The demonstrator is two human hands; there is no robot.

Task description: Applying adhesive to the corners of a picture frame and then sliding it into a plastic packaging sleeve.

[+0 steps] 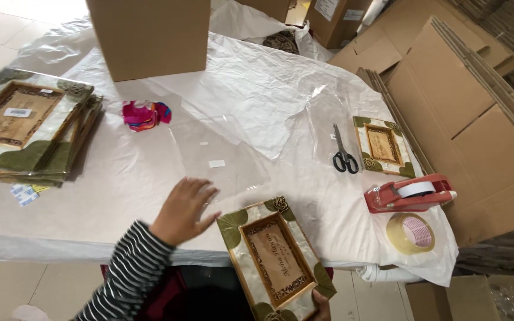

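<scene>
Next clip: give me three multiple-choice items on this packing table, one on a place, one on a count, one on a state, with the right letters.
1. The scissors lie
A. left of the small frame
B. on the stack of frames
C. inside the cardboard box

2. Loose tape rolls beside the red tape dispenser:
A. none
B. one
C. three

3. The left hand is
A. fisted
B. spread flat on clear plastic film
C. gripping scissors

A: they lie just left of it.
B: one tape roll lies there.
B: fingers splayed open.
</scene>
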